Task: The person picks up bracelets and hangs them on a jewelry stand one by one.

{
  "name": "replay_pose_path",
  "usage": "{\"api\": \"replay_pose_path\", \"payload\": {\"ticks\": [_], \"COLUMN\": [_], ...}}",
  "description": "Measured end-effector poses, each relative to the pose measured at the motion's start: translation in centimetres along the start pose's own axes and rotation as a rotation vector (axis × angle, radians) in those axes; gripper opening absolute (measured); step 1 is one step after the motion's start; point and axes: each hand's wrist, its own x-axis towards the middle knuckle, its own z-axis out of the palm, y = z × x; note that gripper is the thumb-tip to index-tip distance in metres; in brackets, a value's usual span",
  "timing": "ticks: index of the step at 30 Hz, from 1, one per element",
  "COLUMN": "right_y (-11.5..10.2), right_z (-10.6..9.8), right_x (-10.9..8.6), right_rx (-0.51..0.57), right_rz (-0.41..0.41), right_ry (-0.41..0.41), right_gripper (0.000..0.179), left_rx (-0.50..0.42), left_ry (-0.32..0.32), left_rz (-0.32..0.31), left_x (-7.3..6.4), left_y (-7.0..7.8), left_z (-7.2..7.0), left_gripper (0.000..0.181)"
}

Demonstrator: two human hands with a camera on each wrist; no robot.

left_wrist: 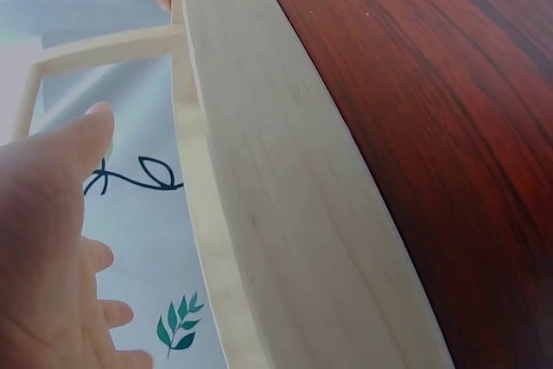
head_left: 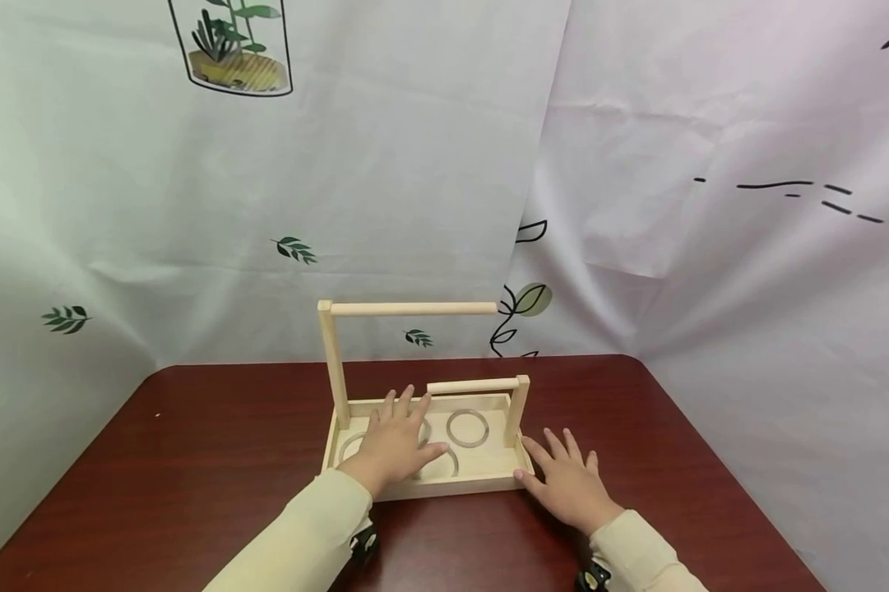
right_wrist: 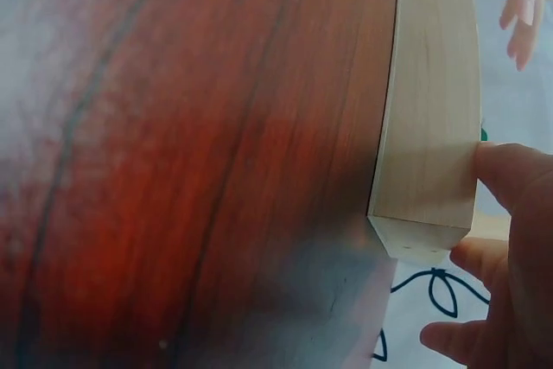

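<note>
A pale wooden tray (head_left: 462,487) stands on the table, with several ring-shaped outlines (head_left: 468,428) on its floor. From its left end rises a tall post (head_left: 332,362) bearing a long horizontal dowel (head_left: 414,309). A shorter post (head_left: 516,411) at the right end bears a shorter dowel (head_left: 474,385). My left hand (head_left: 394,440) reaches over the tray with fingers spread, hiding part of the floor and some rings. At the front right corner is my right hand (head_left: 571,485), its thumb (right_wrist: 510,166) at the front wall's top edge and its other fingers spread beyond the end.
The dark red-brown wooden table (head_left: 215,444) extends around the tray on both sides. Behind it hangs a pale printed cloth (head_left: 414,164) with leaf drawings, and more cloth closes off the left and right sides.
</note>
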Motion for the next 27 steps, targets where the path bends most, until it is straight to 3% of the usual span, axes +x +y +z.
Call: {"api": "replay_pose_path", "payload": {"ticks": [11,20,27], "right_y": [0.2,0.3,0.1], "right_z": [0.1,0.2,0.2], "right_x": [0.1,0.0,0.1], "right_rx": [0.089,0.111,0.142], "right_rz": [0.066,0.074,0.058], "right_ry": [-0.068,-0.066,-0.078], "right_gripper": [0.061,0.062,0.063], "left_rx": [-0.006,-0.007,-0.064], "left_ry": [-0.052,-0.105,-0.136], "left_rz": [0.050,0.076,0.072], "left_x": [1.6,2.8,3.2], "left_y": [0.6,1.7,2.2], "left_z": [0.9,1.5,1.5], "left_gripper": [0.080,0.080,0.080]}}
